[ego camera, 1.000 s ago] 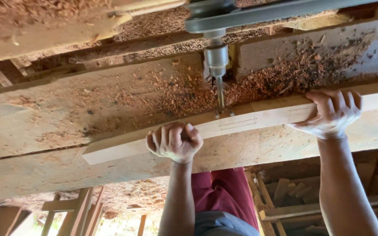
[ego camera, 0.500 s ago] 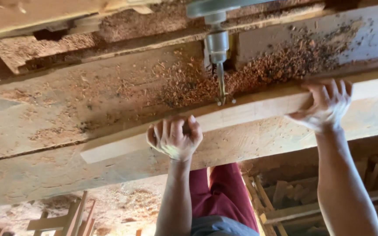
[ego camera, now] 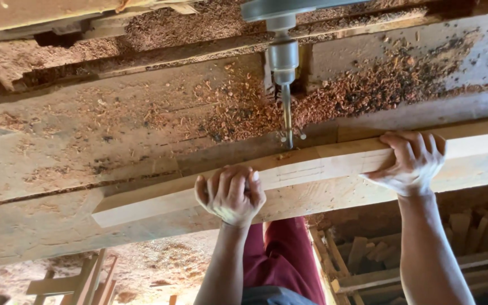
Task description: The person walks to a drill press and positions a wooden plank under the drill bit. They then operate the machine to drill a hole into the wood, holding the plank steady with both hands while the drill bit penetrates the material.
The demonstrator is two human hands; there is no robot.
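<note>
Head view: I see the pale wooden plank lying lengthwise on the worn workbench, under the drill bit, whose tip meets its far edge. My left hand clamps its near edge, fingers curled over the top; my right hand grips it further along, fingers wrapped over the far edge. Sawdust is heaped behind the bit. Stacked timber offcuts lie below the bench on the right.
</note>
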